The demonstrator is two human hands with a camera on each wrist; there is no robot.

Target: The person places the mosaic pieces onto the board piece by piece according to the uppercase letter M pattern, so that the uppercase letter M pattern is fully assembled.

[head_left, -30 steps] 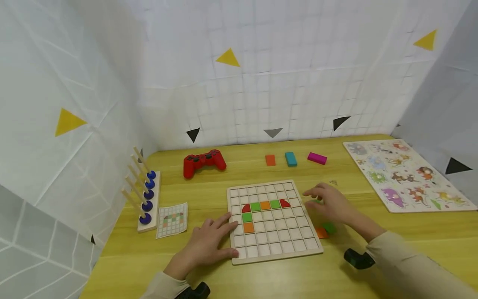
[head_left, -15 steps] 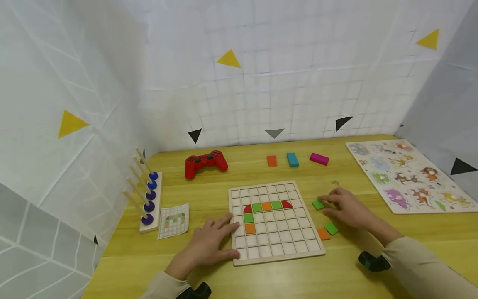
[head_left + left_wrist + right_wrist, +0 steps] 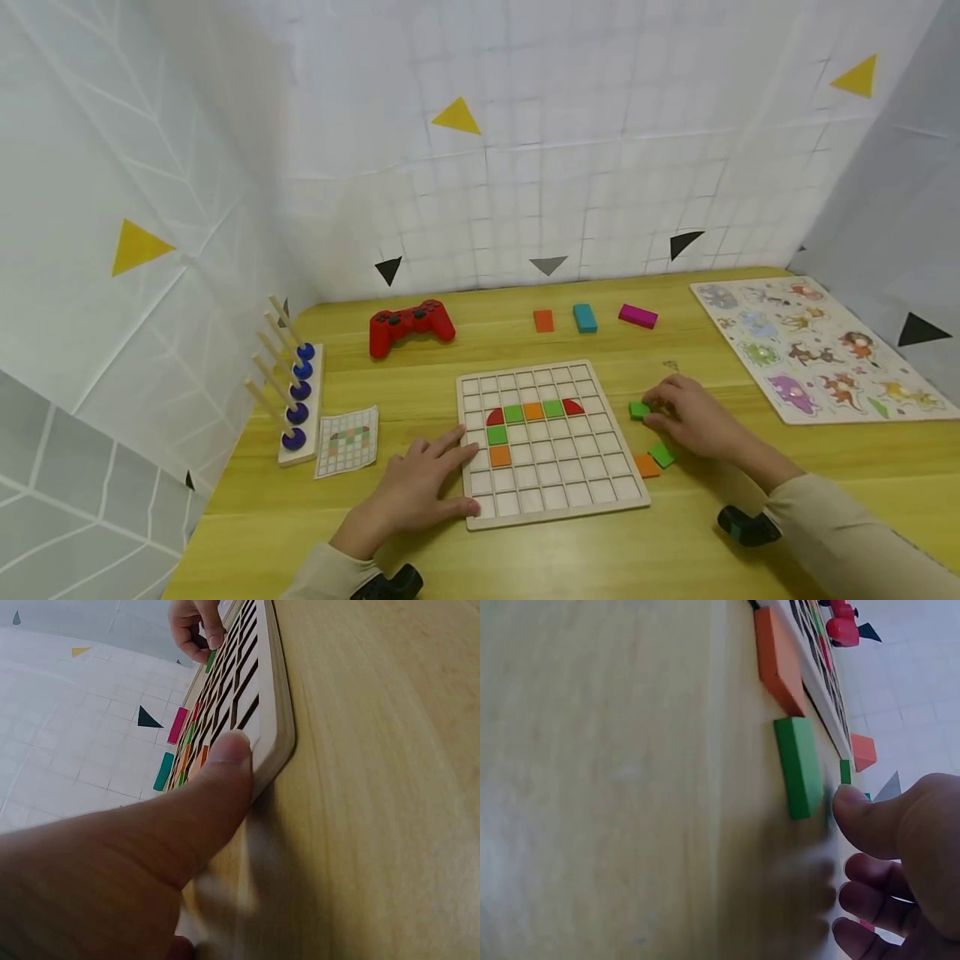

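A wooden grid board [image 3: 555,500] lies on the table. Set in its cells are several tiles: a red rounded one at each end of a row, with green and orange squares [image 3: 533,412] between, and a green and an orange square below the left end. My left hand [image 3: 420,487] rests spread on the board's left edge, thumb on the near corner [image 3: 225,757]. To the right of the board, my right hand [image 3: 693,421] pinches a green square tile [image 3: 638,411] between thumb and fingers. Closer to me lie another green tile [image 3: 799,769] and an orange tile [image 3: 780,660].
Left of the board lies a pattern card [image 3: 347,442], beside a peg rack [image 3: 303,442] with blue beads. Behind are a red game controller [image 3: 411,327], an orange tile [image 3: 543,321], a blue block [image 3: 584,318] and a magenta block [image 3: 637,316]. An animal puzzle board [image 3: 817,354] lies right.
My right hand has drawn back rightward from the board's edge, and its thumb and fingers have closed on the green tile. The left hand has stayed in place.
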